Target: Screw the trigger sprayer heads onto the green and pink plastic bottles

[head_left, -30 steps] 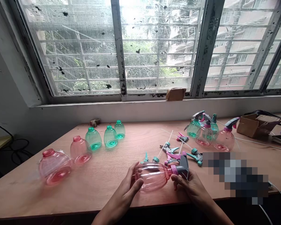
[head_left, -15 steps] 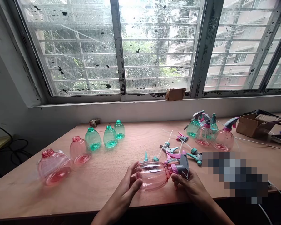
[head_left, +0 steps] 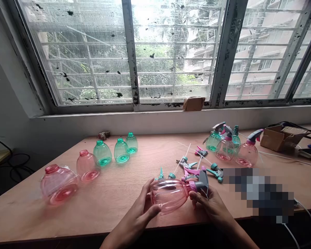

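Observation:
A clear pink spray bottle point(head_left: 169, 197) lies on its side above the table's front edge, its base to the left and its grey-and-pink spray head point(head_left: 201, 183) to the right. My left hand point(head_left: 142, 204) wraps the base end, thumb in front and fingers behind. At the neck, my right hand point(head_left: 209, 204) grips with thumb and fingers just under the spray head. Loose spray heads with thin tubes, teal point(head_left: 217, 172) and pink point(head_left: 193, 172), lie right behind the bottle.
Open-necked bottles stand at left, pink point(head_left: 59, 186) and green point(head_left: 103, 154). Bottles with spray heads, one of them pink point(head_left: 246, 154), stand at back right beside a cardboard box point(head_left: 281, 138). A blurred-out patch point(head_left: 259, 190) covers something at right. White cables run nearby.
The bottle's base has turned a little, its lower side dropping slightly toward me. My left thumb has shifted a bit right and down along it. My right hand stays at the neck.

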`<state>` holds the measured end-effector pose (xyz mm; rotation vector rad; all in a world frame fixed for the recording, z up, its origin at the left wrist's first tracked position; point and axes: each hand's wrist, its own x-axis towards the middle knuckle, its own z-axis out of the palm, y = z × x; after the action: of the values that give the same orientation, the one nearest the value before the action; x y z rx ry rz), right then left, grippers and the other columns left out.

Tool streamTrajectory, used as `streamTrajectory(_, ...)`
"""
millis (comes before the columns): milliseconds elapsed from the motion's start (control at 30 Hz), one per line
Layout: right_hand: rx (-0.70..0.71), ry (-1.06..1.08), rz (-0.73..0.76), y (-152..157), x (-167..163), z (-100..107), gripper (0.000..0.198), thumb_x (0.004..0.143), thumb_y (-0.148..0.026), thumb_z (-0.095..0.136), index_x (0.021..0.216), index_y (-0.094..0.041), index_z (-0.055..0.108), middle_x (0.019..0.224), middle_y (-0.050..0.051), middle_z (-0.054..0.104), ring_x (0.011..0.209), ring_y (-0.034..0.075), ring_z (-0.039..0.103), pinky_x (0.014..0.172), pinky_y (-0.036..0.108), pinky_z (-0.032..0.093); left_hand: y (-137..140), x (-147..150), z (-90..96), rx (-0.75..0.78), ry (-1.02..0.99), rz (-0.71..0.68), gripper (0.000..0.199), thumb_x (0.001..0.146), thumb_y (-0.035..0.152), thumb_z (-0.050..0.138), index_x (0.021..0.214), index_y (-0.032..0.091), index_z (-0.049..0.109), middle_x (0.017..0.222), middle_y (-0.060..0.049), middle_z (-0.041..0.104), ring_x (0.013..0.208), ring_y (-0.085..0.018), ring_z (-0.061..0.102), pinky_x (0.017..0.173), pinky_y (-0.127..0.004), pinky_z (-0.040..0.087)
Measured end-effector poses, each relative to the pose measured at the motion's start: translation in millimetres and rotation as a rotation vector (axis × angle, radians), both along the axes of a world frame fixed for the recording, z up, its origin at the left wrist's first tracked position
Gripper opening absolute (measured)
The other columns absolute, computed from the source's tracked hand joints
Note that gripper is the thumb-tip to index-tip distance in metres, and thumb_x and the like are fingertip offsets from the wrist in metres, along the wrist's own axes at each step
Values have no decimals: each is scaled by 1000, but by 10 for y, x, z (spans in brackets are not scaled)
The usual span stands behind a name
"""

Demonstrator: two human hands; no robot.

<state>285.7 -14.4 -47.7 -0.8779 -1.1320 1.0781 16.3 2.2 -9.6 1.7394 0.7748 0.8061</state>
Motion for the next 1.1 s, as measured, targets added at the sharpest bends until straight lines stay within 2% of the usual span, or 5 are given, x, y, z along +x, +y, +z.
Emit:
streamTrajectory(100,6,-12,-12,4,-8,10,30,73,-44,87,85,-17,77,73,0,64,52,11,52,46,23,49,11,1,7,-26,-3,20,68,98,58,50,155,28,27,163,-10,35,150,-33,31,124,-53,22)
streamTrajectory(400,-10,-19,-8,-21,-20,64,32,73,-46,85,81,-17,75,67,-1,60,54,12,52,48,25,49,-51,-15,23,46,124,20,89,87,41,74,157,29,20,167,-9,26,153,-34,22,127,-50,15)
streamTrajectory(600,3,-24,-34,-1,-14,37,33,72,-45,87,84,-17,75,70,-1,62,53,13,52,46,26,50,9,2,31,-24,28,20,66,100,56,49,155,29,25,166,-8,29,152,-32,26,125,-51,22)
streamTrajectory(967,-2,11,0,-3,6,53,30,73,-41,87,90,-19,75,71,-1,64,54,12,52,46,24,50,-22,8,39,47,145,28,91,86,37,77,156,29,19,166,-9,25,153,-33,20,127,-52,11)
streamTrajectory(1100,-4,-13,-4,-4,5,43,34,73,-43,86,94,-18,76,68,-2,61,54,12,52,47,25,50,-15,8,51,-8,91,22,71,98,52,56,156,29,22,167,-8,24,155,-32,17,127,-52,15)
